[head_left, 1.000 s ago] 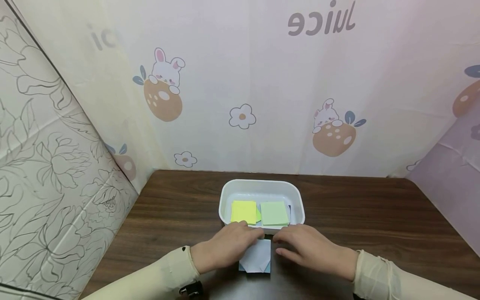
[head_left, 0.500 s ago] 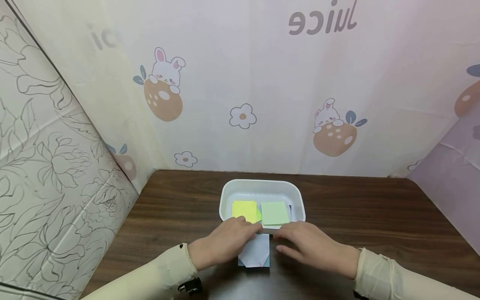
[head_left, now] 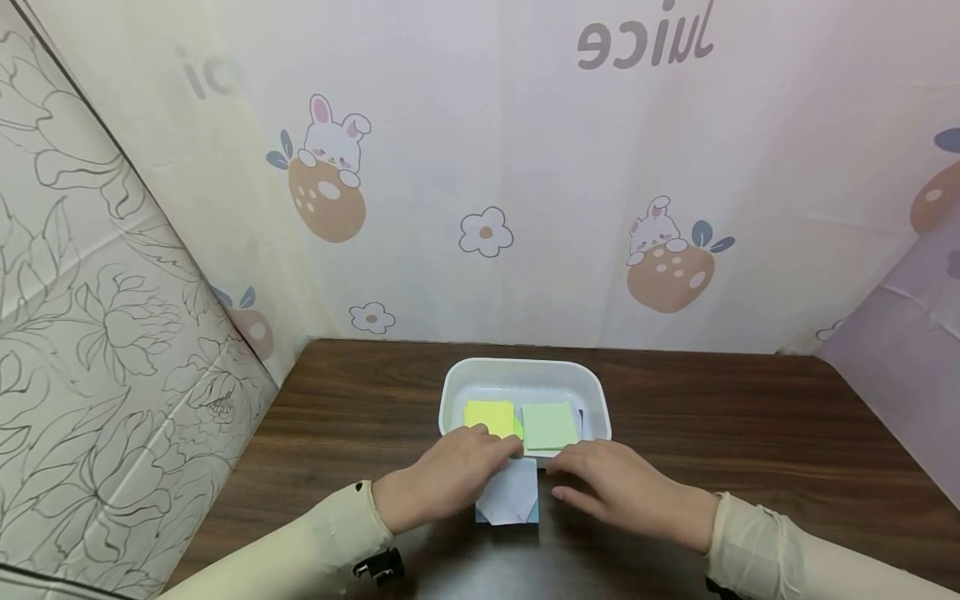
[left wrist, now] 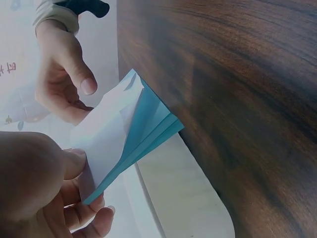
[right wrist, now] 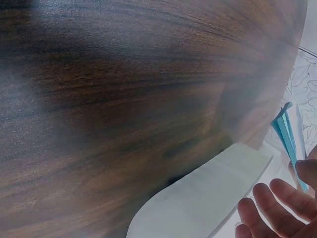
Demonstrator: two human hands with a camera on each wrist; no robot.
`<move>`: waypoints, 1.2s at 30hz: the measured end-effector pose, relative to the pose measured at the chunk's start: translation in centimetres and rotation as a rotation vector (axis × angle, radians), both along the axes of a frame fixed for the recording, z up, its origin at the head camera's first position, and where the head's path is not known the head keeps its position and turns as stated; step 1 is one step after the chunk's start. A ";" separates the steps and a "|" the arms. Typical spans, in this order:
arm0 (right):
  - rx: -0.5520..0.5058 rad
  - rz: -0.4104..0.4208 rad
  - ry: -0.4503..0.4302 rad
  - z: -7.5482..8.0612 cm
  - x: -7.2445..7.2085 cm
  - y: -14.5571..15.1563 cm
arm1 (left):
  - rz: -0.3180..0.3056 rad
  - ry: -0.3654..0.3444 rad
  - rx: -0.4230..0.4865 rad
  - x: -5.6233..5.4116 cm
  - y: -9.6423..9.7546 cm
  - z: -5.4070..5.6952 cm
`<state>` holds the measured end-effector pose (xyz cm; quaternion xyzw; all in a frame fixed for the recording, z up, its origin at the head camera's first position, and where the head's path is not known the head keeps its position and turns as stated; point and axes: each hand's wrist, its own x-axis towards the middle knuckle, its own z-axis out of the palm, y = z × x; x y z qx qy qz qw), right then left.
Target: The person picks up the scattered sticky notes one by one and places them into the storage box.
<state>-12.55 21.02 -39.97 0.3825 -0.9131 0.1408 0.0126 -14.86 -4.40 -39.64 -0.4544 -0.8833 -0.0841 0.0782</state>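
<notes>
A folded square of paper (head_left: 510, 492), white on top with blue showing at the corners, is held up in front of the white tray. My left hand (head_left: 446, 479) pinches it by its edge. In the left wrist view the thumb lies on the white face of the paper (left wrist: 109, 129) and the other fingers sit beneath, with layered blue folds fanning out along one side. My right hand (head_left: 630, 492) is just right of the paper, fingers loosely bent and holding nothing. From the right wrist, the blue folds of the paper (right wrist: 285, 129) appear beyond its fingers.
Behind both hands stands a white plastic tray (head_left: 525, 367). Inside it lie a yellow paper stack (head_left: 487, 415) and a pale green paper stack (head_left: 550, 425) side by side. The dark wooden table (head_left: 712, 417) meets a printed curtain (head_left: 480, 167) at the back.
My left hand has moved the folded paper slightly forward, towards the tray. My right hand has shifted forward only a little.
</notes>
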 end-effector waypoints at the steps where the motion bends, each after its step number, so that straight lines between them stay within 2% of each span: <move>1: 0.001 -0.002 -0.007 0.0 0.0 0.0 | 0.001 0.002 -0.001 0.0 0.0 0.0; 8: -0.003 -0.009 -0.039 0.3 -0.2 -0.1 | 0.018 -0.019 -0.014 -0.4 -0.1 0.4; 16: -0.032 0.019 0.006 0.3 -0.4 -0.2 | 0.016 -0.016 0.010 -0.9 -0.2 0.7; 24: -0.048 0.008 -0.021 0.7 -0.7 -0.1 | 0.031 0.016 0.035 -1.2 -0.5 1.2; 36: -0.050 0.003 0.014 0.5 -1.1 -0.3 | 0.073 0.010 0.067 -1.7 -0.8 1.6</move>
